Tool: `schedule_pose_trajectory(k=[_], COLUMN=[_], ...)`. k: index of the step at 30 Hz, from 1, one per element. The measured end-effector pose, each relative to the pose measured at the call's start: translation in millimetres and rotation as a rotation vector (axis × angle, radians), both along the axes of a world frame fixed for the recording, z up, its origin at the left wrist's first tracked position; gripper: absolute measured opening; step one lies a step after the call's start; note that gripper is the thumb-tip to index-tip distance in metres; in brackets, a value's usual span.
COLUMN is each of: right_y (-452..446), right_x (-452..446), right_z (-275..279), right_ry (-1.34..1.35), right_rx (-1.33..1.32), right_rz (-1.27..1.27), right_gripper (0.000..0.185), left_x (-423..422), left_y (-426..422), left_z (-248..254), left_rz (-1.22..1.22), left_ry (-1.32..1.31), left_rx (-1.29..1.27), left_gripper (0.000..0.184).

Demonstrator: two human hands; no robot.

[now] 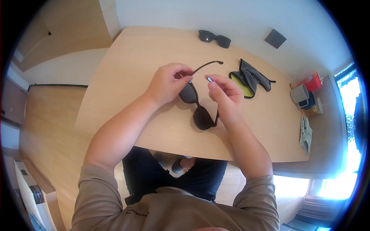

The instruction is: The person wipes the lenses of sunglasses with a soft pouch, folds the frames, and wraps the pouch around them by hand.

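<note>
A pair of dark sunglasses (202, 118) is tilted above the wooden table, its lenses toward me and one temple arm stretching up and right. My left hand (169, 84) is closed on the frame near one hinge, thumb and fingers pinched there. Close to the other temple arm, my right hand (227, 98) pinches a small shiny piece (209, 79) between thumb and forefinger; its kind is too small to tell. The right hand partly hides that second arm, so whether the palm touches it cannot be seen.
Another pair of dark sunglasses (214, 39) lies at the table's back edge. A grey and yellow-green cloth (250, 79) lies right of my hands. At the right edge stand a grey cup (299, 94), a red container (315, 82) and a folded pale cloth (305, 135).
</note>
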State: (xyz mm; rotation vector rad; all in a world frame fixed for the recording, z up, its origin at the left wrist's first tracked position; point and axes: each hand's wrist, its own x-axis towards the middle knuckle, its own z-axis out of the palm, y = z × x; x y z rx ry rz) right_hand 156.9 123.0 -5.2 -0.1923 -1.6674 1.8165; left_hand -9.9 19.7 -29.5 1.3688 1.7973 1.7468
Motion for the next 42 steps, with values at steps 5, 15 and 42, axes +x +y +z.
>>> schedule_pose_trajectory(k=[5,15,42], right_y=[1.8,-5.0,7.2], right_x=[7.2,11.1,17.1], right_z=[0.5,2.8,16.2], right_ry=[0.097,0.156,0.628], right_rx=[0.064,0.376,0.698], right_rz=[0.029,-0.005,0.115], right_gripper=[0.019,0.025,0.012], left_x=[-4.7,-8.3,-3.2], left_y=[1.7,2.7,0.5], left_z=[-1.9,-3.5,5.5], left_rz=[0.052,0.071,0.134], left_ry=[0.006,-0.105,-0.311], left_rx=[-0.008,0.013,0.117], left_gripper=[0.017,0.017,0.021])
